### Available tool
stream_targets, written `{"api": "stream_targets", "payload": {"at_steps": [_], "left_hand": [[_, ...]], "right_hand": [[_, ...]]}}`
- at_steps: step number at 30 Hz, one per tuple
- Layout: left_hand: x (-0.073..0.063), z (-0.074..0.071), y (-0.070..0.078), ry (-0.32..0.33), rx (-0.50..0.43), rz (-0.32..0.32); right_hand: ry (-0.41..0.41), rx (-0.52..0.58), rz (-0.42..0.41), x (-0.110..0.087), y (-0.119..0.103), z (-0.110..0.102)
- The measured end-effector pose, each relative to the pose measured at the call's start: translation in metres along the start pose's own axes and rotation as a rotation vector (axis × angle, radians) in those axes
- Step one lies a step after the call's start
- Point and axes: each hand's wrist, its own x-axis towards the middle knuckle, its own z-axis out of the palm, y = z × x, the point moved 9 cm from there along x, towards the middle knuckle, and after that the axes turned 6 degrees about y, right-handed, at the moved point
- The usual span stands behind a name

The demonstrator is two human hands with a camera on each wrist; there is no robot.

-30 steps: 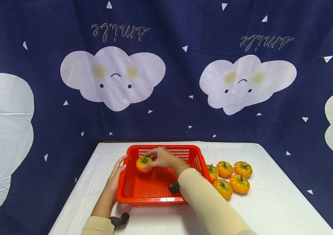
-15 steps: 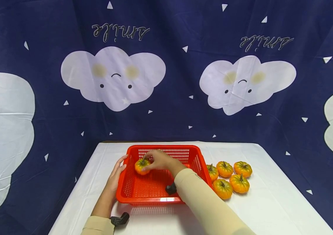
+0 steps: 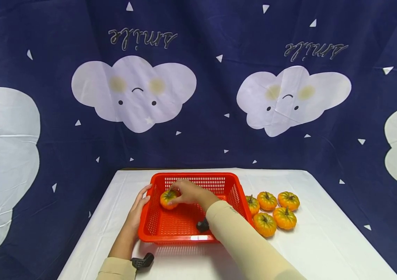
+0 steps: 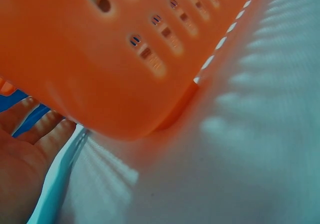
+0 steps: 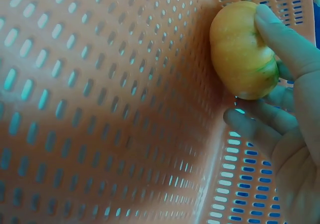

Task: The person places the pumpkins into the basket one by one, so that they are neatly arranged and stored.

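Head view shows a squat, ribbed orange pumpkin with a green-tinged top [image 3: 168,200] inside a rectangular red plastic basket with slotted walls [image 3: 170,238], between the right hand's fingertips and the basket's left wall. Its green top faces up and toward the fingers, which partly cover the stem. Right wrist view has the pumpkin side-on: the green stem side turns toward the hand, the smooth yellow-orange side away from it. Its broad axis runs from the thumb tip down toward the lower fingertips; the short stem-to-base axis crosses that line. Whether its base touches the basket floor, I cannot tell.

The right hand [image 3: 188,192] reaches across the basket, grasping the pumpkin between thumb on the near side and bent fingers on the far side, the back of the hand uppermost. Its forearm, in a beige sleeve [image 3: 247,238], slants back over the near right rim. The left hand [image 3: 138,210] lies along the basket's left side, fairly straight fingertips touching the rim and grasping no pumpkin; its thumb is unclear.

Beyond the right hand's fingers, outside the basket's right wall, five similar pumpkins [image 3: 264,224] cluster on a white-covered table [image 3: 334,241].
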Motion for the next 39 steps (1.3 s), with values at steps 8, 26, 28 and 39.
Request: {"api": "stream_targets", "payload": {"at_steps": [8, 26, 28, 39], "left_hand": [[0.001, 0.004, 0.000, -0.002, 0.014, -0.004], [0.000, 0.004, 0.002, -0.003, 0.039, -0.004], [0.000, 0.006, 0.003, -0.012, 0.037, -0.002], [0.000, 0.005, 0.003, -0.004, 0.029, -0.014]], "right_hand": [[-0.002, -0.075, 0.027, -0.004, -0.001, -0.004], [0.041, -0.120, 0.055, -0.005, -0.002, -0.023], [0.060, -0.101, 0.053, -0.006, -0.003, -0.033], [0.248, 0.264, 0.042, -0.035, 0.032, -0.124]]}}
